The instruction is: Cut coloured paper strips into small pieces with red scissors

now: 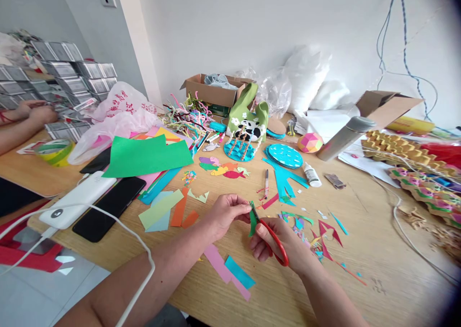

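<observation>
- The small green paper piece (253,224) is near the front middle of the table (277,300), raised between your two hands.
- Your left hand (227,216) pinches the paper's upper end between thumb and fingers.
- Your right hand (272,240) grips the red-handled scissors (282,254), whose blades point up and left, against the paper.
- Just below your hands, a pink strip (218,263) and a blue strip (240,272) lie flat, touching.
- Right of your right hand you have scattered paper scraps (326,236), many-coloured.
- Beyond your hands lie a pen (266,184) and a cluster of paper fish (234,174).
- Farther right, a white bottle (311,175) stands tilted in view near blue patterned discs (285,155).
- To your left, large green sheets (144,155) top a coloured stack; a black phone (108,212) lies beside a white power bank (77,202).
- At far left, another person's hands (41,113) are near grey stacked packs (74,84).
</observation>
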Demonstrator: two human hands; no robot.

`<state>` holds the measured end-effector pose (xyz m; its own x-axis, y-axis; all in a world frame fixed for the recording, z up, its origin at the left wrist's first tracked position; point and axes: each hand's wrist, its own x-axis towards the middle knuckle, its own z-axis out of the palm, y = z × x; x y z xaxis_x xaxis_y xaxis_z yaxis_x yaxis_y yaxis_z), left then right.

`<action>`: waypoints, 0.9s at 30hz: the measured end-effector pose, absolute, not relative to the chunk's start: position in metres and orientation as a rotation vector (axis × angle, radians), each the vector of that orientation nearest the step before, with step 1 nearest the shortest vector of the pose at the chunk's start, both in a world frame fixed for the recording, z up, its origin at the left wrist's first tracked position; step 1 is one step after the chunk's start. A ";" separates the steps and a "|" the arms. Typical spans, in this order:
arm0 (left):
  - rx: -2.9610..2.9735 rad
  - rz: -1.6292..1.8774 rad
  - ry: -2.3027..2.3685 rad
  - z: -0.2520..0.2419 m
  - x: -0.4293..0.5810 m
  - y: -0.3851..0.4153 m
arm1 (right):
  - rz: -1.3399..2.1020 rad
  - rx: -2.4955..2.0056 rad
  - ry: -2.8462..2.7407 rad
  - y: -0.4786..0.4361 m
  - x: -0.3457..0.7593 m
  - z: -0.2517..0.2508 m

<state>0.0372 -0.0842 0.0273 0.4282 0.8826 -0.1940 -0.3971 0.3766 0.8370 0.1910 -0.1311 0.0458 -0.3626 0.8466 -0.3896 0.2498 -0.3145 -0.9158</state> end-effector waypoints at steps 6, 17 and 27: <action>0.798 0.908 0.688 0.027 0.036 -0.084 | 1.712 -1.383 -1.465 -0.131 0.192 0.043; 0.811 0.926 0.704 0.029 0.037 -0.085 | 1.718 -1.370 -1.437 -0.132 0.189 0.046; 0.796 0.938 0.724 0.031 0.037 -0.086 | 1.726 -1.394 -1.393 -0.134 0.186 0.052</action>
